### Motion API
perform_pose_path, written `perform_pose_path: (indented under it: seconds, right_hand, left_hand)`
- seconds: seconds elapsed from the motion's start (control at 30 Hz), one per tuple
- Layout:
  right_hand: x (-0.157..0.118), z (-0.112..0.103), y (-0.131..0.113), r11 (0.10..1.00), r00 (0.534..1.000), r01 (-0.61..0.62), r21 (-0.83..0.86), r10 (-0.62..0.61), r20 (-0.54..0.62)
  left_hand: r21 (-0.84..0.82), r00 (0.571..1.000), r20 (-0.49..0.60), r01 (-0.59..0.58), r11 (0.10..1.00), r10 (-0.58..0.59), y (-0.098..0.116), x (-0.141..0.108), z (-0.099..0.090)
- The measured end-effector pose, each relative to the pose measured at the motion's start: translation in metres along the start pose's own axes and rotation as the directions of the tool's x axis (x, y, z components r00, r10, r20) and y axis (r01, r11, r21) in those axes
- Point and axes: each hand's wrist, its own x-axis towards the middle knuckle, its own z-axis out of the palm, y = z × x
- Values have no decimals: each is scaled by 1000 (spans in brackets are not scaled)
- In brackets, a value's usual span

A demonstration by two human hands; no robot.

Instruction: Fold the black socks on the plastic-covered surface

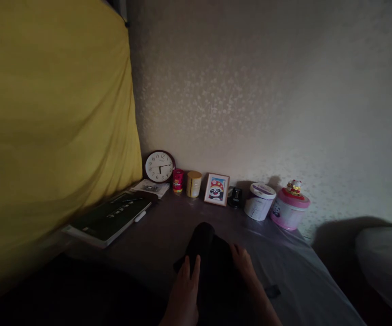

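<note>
A black item [200, 242] lies at the near middle of the table, with a rounded, roll-like end pointing away from me and a flatter dark part to its right. It looks like soft cloth, but the dim light hides its exact kind. My left hand [186, 285] grips its left side, two fingers lying along the surface and slightly parted. At the right edge, my right hand [242, 261] has its fingers curled over the black material. The lower part of the item merges into shadow between my forearms.
Along the wall stand a clock [159, 166], a red can [178, 180], a yellow-lidded can [194, 184], a panda picture frame [216, 189], a white tub [260, 202] and a pink tub [289, 209] with a figurine. A green board [112, 217] lies left; a small dark piece [272, 291] lies right.
</note>
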Motion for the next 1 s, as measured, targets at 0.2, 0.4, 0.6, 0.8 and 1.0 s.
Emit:
perform_pose_path:
  seconds: [0.2,0.4,0.6,0.8,1.0]
  right_hand:
    - [-18,-13,-15,976,997,-75,203,68,45]
    - [-22,-12,-35,963,992,-102,250,82,91]
    - [-20,-8,-48,943,997,-60,326,44,58]
    - [-12,-5,-80,841,991,-85,535,15,133]
    - [-2,17,-100,778,985,-122,616,21,169]
  left_hand:
    - [-29,998,-56,15,999,-16,0,-4,1]
    - [-79,997,-71,4,997,-9,-1,-4,4]
    - [-100,999,-35,20,995,-23,1,-5,-2]
    - [-107,997,-61,32,994,-38,-1,-4,4]
    - [-127,993,-120,-9,992,-7,-1,-4,4]
